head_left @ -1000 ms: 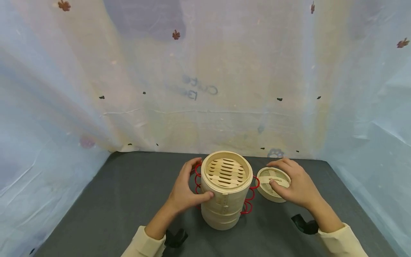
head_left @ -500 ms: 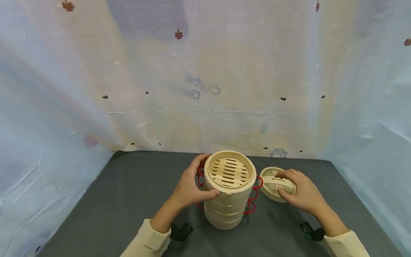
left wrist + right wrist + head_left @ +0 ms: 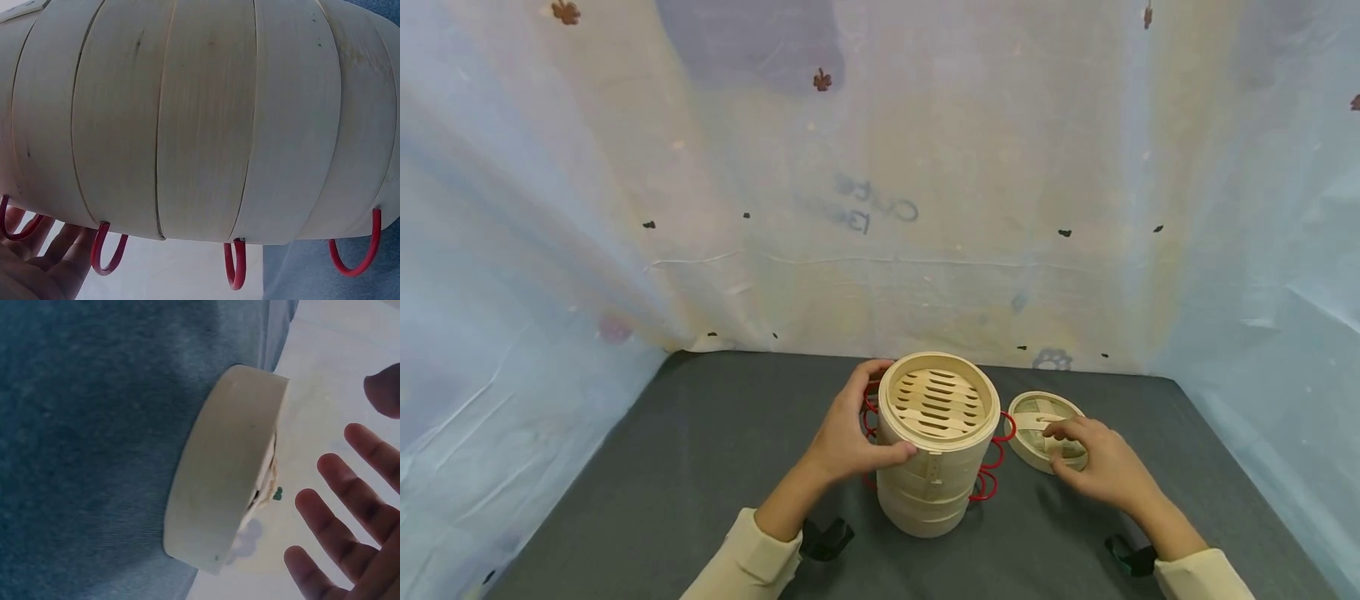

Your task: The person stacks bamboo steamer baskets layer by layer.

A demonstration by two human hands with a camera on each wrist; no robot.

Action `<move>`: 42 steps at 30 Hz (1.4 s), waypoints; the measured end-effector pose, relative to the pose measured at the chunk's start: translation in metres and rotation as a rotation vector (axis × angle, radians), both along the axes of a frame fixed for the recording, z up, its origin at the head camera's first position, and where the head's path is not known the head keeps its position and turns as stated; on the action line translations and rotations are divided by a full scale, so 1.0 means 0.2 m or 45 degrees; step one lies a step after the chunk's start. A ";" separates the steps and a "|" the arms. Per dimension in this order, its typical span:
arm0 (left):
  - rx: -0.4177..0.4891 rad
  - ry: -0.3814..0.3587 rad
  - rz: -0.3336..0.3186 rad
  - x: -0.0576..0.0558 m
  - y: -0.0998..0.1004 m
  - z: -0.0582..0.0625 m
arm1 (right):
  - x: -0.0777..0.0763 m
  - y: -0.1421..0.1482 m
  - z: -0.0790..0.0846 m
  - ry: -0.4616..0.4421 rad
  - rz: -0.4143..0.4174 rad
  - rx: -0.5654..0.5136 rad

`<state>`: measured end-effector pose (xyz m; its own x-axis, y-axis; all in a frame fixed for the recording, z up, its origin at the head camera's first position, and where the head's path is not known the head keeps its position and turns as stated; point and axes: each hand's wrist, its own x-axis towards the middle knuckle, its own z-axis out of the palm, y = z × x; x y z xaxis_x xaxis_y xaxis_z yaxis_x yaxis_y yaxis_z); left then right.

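Note:
A tall stack of bamboo steamer baskets stands upright on the dark table, its slatted top tier uncovered. Red loop handles stick out from both sides. My left hand grips the stack's upper left side, thumb across the front and fingers round the back. The left wrist view shows the pale bamboo wall close up, with fingers beside the red loops. To the right lies the round bamboo lid with its small handle on top. Above its near right side hovers my right hand, fingers spread, holding nothing.
The dark grey cloth covers the table. Light patterned sheeting hangs along the back and both sides. Black straps are on both wrists, below cream sleeves.
My right hand has drawn back from the lid, down and to the right, uncovering more of it. The left hand keeps its grip on the stack. The head view has shifted slightly.

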<state>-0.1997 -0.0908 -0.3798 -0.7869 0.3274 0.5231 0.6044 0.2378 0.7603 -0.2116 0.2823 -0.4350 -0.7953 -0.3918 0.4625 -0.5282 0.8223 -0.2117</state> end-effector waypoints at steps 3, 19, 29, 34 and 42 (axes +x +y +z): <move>0.008 0.014 -0.002 0.00 0.00 0.00 | 0.00 0.01 -0.01 -0.036 0.007 0.003; -0.011 0.044 0.017 -0.01 0.00 -0.02 | -0.01 0.03 -0.08 -0.101 0.020 0.011; -0.012 0.034 0.017 -0.01 0.01 -0.03 | -0.01 0.02 -0.09 -0.133 0.024 0.043; -0.011 0.035 0.027 0.00 0.02 -0.02 | -0.02 0.02 -0.10 -0.143 0.005 0.049; 0.002 0.045 0.029 0.00 0.02 -0.01 | -0.03 0.00 -0.10 -0.172 -0.001 0.042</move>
